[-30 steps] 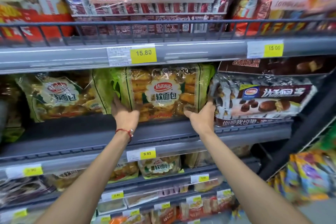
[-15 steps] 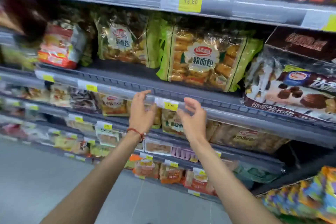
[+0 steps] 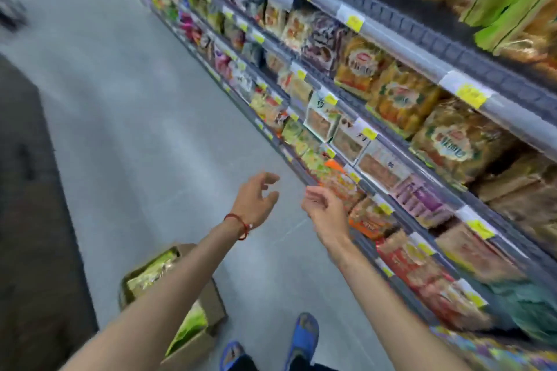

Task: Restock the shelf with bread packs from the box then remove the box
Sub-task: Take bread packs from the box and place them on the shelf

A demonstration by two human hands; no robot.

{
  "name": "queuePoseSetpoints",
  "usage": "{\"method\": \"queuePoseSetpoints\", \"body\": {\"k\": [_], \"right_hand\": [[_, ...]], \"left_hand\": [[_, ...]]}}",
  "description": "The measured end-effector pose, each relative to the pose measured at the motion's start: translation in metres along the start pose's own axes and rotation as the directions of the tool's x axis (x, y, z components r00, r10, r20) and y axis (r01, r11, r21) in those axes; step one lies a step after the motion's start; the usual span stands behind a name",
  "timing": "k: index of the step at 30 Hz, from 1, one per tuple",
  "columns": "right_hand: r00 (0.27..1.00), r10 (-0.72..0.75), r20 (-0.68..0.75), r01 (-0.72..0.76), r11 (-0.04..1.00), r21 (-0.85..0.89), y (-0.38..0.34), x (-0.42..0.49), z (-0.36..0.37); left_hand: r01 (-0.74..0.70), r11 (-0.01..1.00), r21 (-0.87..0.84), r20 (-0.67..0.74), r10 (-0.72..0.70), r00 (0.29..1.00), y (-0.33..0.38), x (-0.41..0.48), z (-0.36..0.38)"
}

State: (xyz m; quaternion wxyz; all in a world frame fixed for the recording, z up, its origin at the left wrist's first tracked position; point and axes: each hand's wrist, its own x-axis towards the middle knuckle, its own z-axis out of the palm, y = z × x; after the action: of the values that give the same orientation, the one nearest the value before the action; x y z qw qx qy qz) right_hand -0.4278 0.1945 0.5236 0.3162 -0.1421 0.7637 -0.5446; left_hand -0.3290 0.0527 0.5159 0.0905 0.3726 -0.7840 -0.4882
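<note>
Left hand and right hand empty, fingers loose. Brown cardboard box near left, half under my arm: blind grab could crush its green-wrapped bread packs.

Grey floor; shelving along right; dark fixture left.

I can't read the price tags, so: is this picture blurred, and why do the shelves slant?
Head view: price tags and bread packs are smeared, likely by camera motion; the wide lens and tilted head slant the shelf; the left hand and right hand look sharper.
</note>
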Motion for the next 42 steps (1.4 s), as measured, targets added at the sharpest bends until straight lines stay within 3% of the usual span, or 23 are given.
{"method": "queuePoseSetpoints", "body": {"k": [8, 17, 21, 29, 35, 42], "right_hand": [[0.960, 0.174, 0.220, -0.162, 0.984, -0.069, 0.059, -0.092, 0.137], [0.871, 0.406, 0.277, -0.393, 0.914, -0.103, 0.128, -0.164, 0.265], [0.819, 0.514, 0.254, -0.502, 0.857, -0.115, 0.161, -0.162, 0.304], [0.639, 0.714, 0.285, -0.705, 0.692, -0.154, 0.233, -0.116, 0.371], [0.515, 0.827, 0.227, -0.818, 0.553, -0.157, 0.292, -0.083, 0.419], [0.433, 0.889, 0.148, -0.864, 0.456, -0.212, 0.403, -0.068, 0.495]], "left_hand": [[0.234, 0.971, 0.050, -0.048, -0.232, 0.971, -0.160, -0.116, -0.097], [0.376, 0.919, 0.118, -0.020, -0.377, 0.926, -0.296, -0.204, -0.163], [0.480, 0.870, 0.114, 0.007, -0.484, 0.875, -0.349, -0.206, -0.167], [0.607, 0.780, 0.156, 0.053, -0.620, 0.783, -0.440, -0.170, -0.162], [0.629, 0.746, 0.217, 0.140, -0.662, 0.737, -0.526, -0.133, -0.157], [0.563, 0.736, 0.376, 0.210, -0.660, 0.722, -0.651, -0.102, -0.147]]}}
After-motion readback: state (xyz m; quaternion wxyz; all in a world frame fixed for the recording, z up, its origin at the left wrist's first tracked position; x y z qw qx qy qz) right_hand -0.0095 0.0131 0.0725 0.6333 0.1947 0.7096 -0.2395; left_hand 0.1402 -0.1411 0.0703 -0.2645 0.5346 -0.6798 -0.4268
